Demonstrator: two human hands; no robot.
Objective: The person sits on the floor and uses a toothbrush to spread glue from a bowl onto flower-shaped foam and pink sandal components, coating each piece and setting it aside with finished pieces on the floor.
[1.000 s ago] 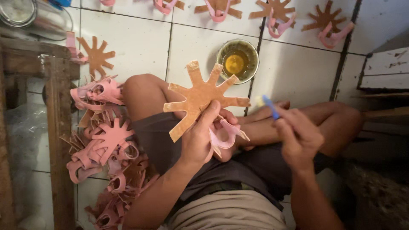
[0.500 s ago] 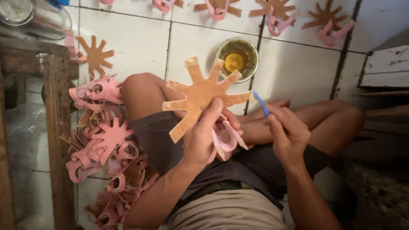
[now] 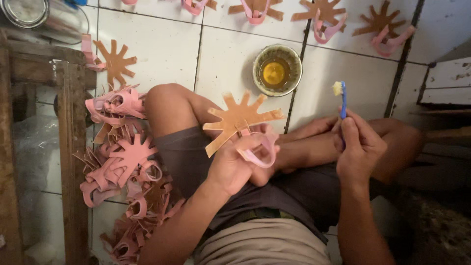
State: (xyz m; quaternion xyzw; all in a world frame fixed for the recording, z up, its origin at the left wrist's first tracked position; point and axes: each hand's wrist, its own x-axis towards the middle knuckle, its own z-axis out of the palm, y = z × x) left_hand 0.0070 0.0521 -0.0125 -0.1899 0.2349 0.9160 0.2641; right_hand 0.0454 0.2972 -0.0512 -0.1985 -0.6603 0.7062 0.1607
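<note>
One head camera looks steeply down, close over the lap and tiled floor [image 3: 230, 64].

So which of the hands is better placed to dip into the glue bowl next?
Probably the right hand: it holds the blue brush upright, bristles up, fairly near the bowl. The left hand is occupied gripping the star-shaped piece and its pink strap.

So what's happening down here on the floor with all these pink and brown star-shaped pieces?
A person sits on the tiled floor. Their left hand holds up a brown star-shaped cutout with a pink strap attached. Their right hand holds a blue brush, bristles up, clear of the cutout. A small bowl of yellowish liquid sits ahead. A pile of similar pieces lies beside their left leg.
</note>
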